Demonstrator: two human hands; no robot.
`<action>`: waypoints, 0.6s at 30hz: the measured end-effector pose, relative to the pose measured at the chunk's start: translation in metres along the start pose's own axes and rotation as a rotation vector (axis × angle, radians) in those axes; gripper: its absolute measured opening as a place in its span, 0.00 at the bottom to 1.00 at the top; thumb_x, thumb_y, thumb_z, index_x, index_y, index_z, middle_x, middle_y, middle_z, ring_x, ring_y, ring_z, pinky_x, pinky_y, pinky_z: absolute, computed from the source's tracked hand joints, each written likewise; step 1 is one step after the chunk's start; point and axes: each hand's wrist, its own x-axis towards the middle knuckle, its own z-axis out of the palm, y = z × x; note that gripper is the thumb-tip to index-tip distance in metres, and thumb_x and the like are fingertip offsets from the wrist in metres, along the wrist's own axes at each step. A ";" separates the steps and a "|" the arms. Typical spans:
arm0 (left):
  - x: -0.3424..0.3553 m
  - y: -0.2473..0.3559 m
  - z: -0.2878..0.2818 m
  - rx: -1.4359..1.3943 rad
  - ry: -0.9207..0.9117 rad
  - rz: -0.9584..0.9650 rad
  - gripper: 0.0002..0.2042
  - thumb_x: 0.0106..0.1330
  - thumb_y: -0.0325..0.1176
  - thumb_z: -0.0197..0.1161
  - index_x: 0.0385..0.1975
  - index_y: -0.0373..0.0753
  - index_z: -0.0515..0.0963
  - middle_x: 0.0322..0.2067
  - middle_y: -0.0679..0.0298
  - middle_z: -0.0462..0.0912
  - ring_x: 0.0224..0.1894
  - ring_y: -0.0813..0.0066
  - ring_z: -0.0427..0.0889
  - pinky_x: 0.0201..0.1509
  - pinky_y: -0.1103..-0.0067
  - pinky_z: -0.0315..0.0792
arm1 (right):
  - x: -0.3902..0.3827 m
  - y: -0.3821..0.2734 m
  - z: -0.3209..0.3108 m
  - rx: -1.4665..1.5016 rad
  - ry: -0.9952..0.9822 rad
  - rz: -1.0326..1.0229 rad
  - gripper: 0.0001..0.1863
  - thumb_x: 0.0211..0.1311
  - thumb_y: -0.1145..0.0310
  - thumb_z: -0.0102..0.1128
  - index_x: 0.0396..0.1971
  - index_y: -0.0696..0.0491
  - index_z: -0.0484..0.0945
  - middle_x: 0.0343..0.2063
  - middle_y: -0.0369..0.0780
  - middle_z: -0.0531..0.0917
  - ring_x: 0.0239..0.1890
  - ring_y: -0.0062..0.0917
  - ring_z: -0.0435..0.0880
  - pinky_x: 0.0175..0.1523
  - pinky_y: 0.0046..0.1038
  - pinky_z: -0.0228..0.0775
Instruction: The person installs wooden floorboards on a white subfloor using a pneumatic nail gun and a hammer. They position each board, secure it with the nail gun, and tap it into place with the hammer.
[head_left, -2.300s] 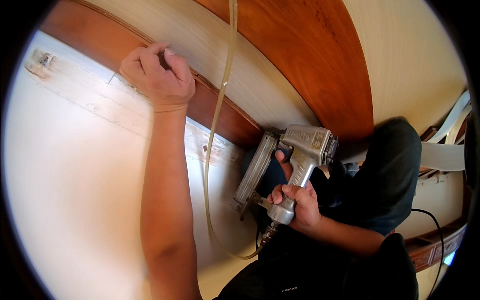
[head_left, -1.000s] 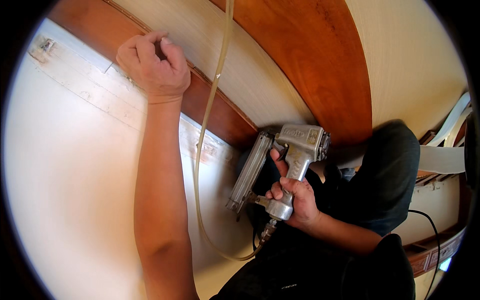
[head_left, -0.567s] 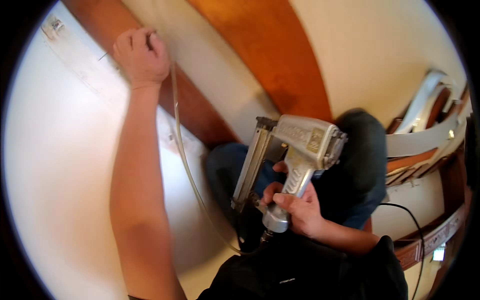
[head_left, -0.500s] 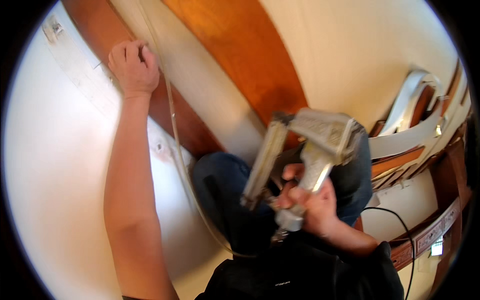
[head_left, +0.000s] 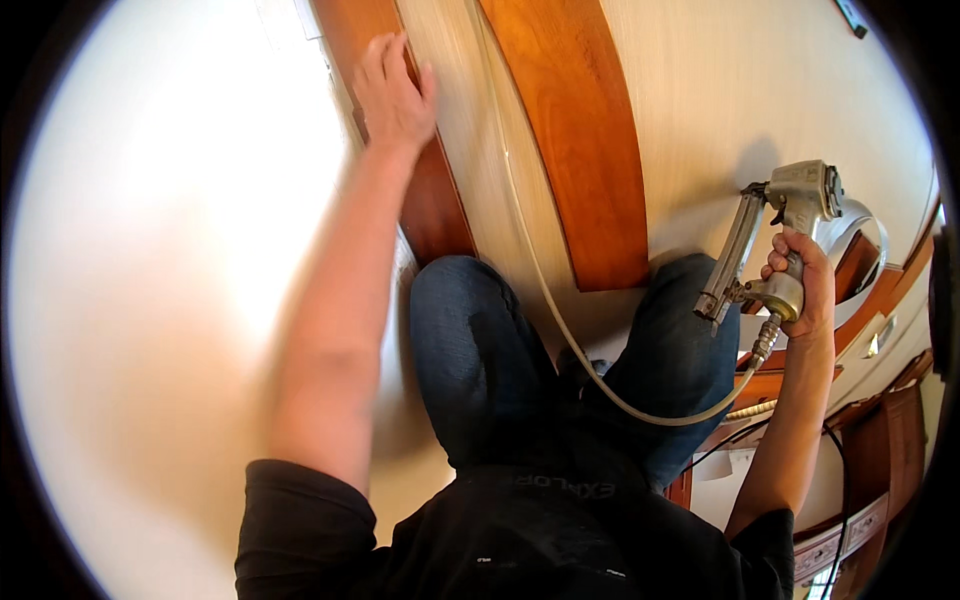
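Right hand (head_left: 810, 280) still gripped nail gun (head_left: 803, 195) by handle, but gun had swung way out beside right knee (head_left: 688, 305). Left hand (head_left: 397, 98) had uncurled, fingers loosely extended over red-brown board (head_left: 438, 215), contact hard to tell. Hose (head_left: 640, 411), left of knees earlier, now looped across them.

Right fingers (head_left: 797, 243) round metal nail gun (head_left: 800, 192), hose (head_left: 548, 300) attached; left fingers (head_left: 377, 62), blurred, seemingly touching reddish-brown board (head_left: 434, 214).

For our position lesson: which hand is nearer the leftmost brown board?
The left hand, at the brown board; the right hand, gripping a nail gun, is well to its right.
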 end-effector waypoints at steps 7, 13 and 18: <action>-0.033 0.022 -0.002 0.127 -0.093 -0.093 0.34 0.67 0.36 0.54 0.74 0.34 0.62 0.76 0.51 0.61 0.79 0.52 0.57 0.81 0.54 0.48 | 0.003 -0.011 0.023 -0.162 0.046 0.009 0.06 0.68 0.69 0.60 0.35 0.55 0.74 0.26 0.35 0.76 0.24 0.19 0.76 0.30 0.26 0.76; -0.033 0.021 -0.006 0.075 -0.119 -0.101 0.33 0.66 0.31 0.52 0.75 0.36 0.62 0.77 0.55 0.61 0.79 0.56 0.57 0.82 0.56 0.48 | -0.006 -0.012 0.037 -0.197 0.036 -0.013 0.06 0.67 0.71 0.59 0.35 0.56 0.72 0.27 0.36 0.75 0.25 0.19 0.75 0.32 0.27 0.76; -0.031 0.018 0.000 0.090 -0.071 -0.072 0.33 0.64 0.29 0.52 0.73 0.33 0.64 0.75 0.52 0.64 0.78 0.51 0.60 0.78 0.52 0.53 | 0.002 -0.008 0.021 -0.094 0.025 -0.019 0.06 0.64 0.72 0.60 0.36 0.58 0.74 0.27 0.38 0.77 0.24 0.21 0.77 0.32 0.29 0.79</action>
